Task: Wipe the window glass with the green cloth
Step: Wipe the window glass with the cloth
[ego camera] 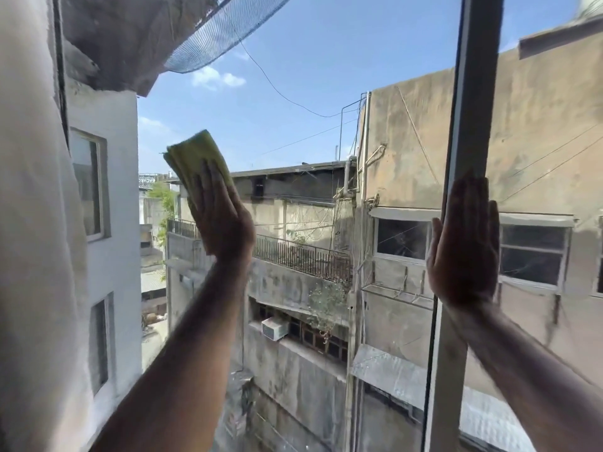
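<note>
The window glass [310,132] fills the middle of the view, with buildings and sky behind it. My left hand [225,220] lies flat against the pane and presses the folded green cloth [192,156] onto it; the cloth sticks out above and left of my fingers. My right hand [465,246] rests flat with its fingers together and nothing under it, on the grey vertical window frame [473,102] at the right. Both forearms reach up from the bottom of the view.
A white curtain [32,223] hangs along the left edge of the window. Right of the frame is a second pane [548,141]. Outside are concrete buildings, a balcony railing [303,256], hanging cables and a dark net [225,31] at the top.
</note>
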